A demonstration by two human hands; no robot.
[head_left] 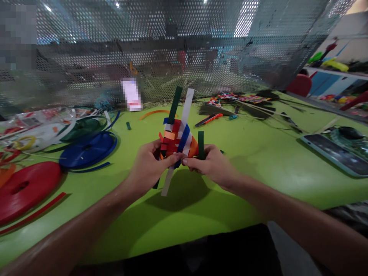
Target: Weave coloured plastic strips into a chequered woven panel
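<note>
Above the green table, a small woven piece of plastic strips (176,138) in red, white, blue, orange and green is held between both hands. Loose green and white strip ends stick out of its top, and a white end hangs below. My left hand (148,159) is closed on its left side, thumb across the lower front. On the lower right, my right hand (212,165) pinches the piece's edge, near an upright dark green strip end (201,145). The fingers behind the weave are hidden.
Coils of red strip (37,182) and blue strip (89,147) lie left, beside a green coil (83,128). A cutter knife (209,120) rests behind the hands. At right is a phone (333,153). A perforated metal panel (161,53) stands along the back.
</note>
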